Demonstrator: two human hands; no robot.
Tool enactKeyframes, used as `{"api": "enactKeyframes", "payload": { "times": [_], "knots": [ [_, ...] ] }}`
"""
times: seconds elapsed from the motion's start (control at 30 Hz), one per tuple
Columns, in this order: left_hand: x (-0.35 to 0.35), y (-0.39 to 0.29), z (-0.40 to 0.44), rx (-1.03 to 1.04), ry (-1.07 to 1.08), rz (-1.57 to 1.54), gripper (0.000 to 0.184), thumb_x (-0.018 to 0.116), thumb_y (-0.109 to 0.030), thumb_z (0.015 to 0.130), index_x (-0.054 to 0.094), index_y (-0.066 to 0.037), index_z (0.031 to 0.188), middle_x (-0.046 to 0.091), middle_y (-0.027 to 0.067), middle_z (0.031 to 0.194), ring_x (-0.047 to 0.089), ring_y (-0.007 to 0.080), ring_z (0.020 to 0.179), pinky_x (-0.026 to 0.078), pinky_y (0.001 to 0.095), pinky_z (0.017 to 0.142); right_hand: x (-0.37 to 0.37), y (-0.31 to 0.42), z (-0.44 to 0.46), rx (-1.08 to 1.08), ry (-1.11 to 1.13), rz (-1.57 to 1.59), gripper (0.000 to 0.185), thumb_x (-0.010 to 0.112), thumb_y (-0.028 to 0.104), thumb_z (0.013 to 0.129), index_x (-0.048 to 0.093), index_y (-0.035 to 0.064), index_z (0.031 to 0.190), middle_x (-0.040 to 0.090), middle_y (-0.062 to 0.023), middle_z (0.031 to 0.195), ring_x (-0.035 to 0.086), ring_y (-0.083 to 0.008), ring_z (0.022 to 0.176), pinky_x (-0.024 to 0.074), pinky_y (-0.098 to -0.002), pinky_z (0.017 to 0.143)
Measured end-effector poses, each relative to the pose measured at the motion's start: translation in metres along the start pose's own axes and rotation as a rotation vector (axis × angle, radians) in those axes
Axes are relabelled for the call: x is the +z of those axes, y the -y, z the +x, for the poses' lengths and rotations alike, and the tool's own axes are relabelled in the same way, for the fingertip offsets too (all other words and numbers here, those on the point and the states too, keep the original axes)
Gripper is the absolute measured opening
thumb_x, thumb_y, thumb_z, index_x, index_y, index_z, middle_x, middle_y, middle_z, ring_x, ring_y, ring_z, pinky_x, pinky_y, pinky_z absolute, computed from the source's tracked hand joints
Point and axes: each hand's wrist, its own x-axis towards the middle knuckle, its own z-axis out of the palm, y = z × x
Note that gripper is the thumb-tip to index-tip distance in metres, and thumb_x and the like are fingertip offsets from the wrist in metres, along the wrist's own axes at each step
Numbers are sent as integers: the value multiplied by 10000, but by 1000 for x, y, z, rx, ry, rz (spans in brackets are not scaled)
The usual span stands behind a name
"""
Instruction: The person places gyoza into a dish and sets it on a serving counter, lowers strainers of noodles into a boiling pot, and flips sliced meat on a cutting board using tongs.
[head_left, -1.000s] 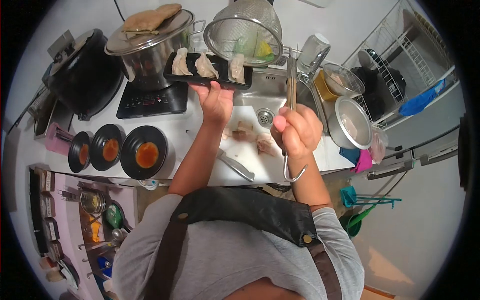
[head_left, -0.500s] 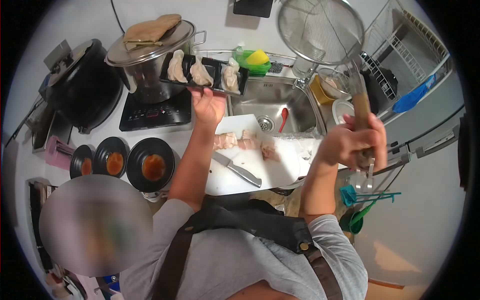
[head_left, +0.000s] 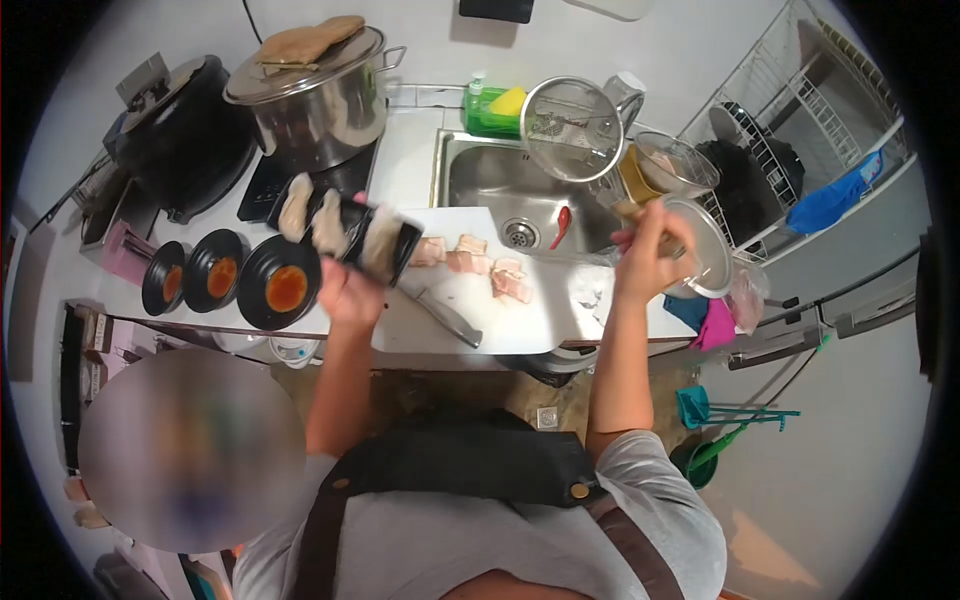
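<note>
My left hand [head_left: 350, 297] is closed on a narrow black tray [head_left: 352, 222], tilted and slightly blurred. Three pale dumplings [head_left: 328, 224] lie across it in a row. Over the right side of the counter, my right hand [head_left: 655, 255] grips the handle of a round mesh strainer [head_left: 572, 128], whose basket hangs above the sink. Between my hands is a white cutting board [head_left: 400, 335]. Pieces of raw meat [head_left: 510, 281] rest on this board along with a knife [head_left: 448, 318]. Left of the tray, three black bowls hold reddish-brown sauce [head_left: 286, 289].
A lidded steel pot [head_left: 315, 105] stands on a black induction cooker [head_left: 254, 190], with a large black pot [head_left: 185, 145] beside it. The steel sink [head_left: 480, 185] contains a red spoon [head_left: 562, 228]. A dish rack [head_left: 800, 120] stands at right. A blurred round patch covers the lower left.
My left hand has brought the dumpling tray down and leftward, away from the pot. My right hand has lowered the strainer from high at right to above the sink.
</note>
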Motion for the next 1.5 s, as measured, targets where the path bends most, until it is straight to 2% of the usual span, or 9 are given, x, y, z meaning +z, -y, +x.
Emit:
{"api": "enactKeyframes", "payload": {
  "times": [0.27,0.47,0.7,0.9,0.93,1.03,1.13,1.27,1.5],
  "knots": [
    [-1,-68,-124,58,-75,108,845,603,-429,864,98,-157,1485,147,147,1522,265,376,1358,352,512,1050,-31,-18,-24,-760,257,-222,128,663,9,805,570,-25,724,638,-142,677,611,-204,587,506,-281,529],
    [39,-115,-200,148,-366,110,890,702,-430,780,223,-84,1445,340,148,1425,401,366,1271,355,458,1054,28,-47,13,123,95,-102,251,713,195,820,609,22,669,642,-67,667,556,-123,554,439,-265,501],
    [31,-149,-292,361,-592,166,888,712,-417,774,231,-62,1432,334,160,1434,396,382,1276,344,491,1057,104,39,37,213,426,771,287,575,276,904,629,-5,906,635,-118,760,564,-141,549,434,-205,409],
    [17,-196,-351,477,-685,226,911,674,-501,782,213,-72,1441,302,133,1458,388,348,1287,367,494,1044,274,157,-82,-506,890,629,259,581,-14,865,562,-101,1108,604,-195,1039,640,-185,694,552,-191,559],
    [16,-207,-362,483,-685,227,911,674,-501,782,213,-72,1441,302,133,1458,388,348,1287,367,494,1044,294,195,-133,44,925,901,247,593,45,879,565,-78,1092,614,-206,1050,643,-166,612,525,-177,507],
    [11,-242,-392,571,-795,210,875,661,-477,805,204,-104,1452,293,145,1462,363,352,1308,381,499,1031,346,253,-252,269,1088,793,251,717,220,827,553,34,787,668,-94,712,536,-78,416,384,-182,361],
    [3,-281,-432,644,-831,268,861,660,-451,813,204,-103,1455,291,155,1464,356,356,1313,378,493,1035,388,263,-349,-106,1001,754,183,732,120,813,570,39,839,635,-26,708,578,-71,568,476,-208,515],
    [-17,-328,-488,771,-790,345,847,655,-447,810,224,-103,1453,298,144,1463,369,362,1303,347,483,1059,414,267,-460,362,1222,924,163,559,16,894,439,-16,999,654,-124,877,618,-126,622,515,-247,576],
    [-17,-405,-547,820,-953,489,833,598,-455,844,190,-61,1454,285,145,1476,391,332,1292,358,473,1046,492,282,-541,62,871,772,221,501,90,929,363,5,1079,553,-126,879,574,-152,585,509,-248,551]
  ]
}}
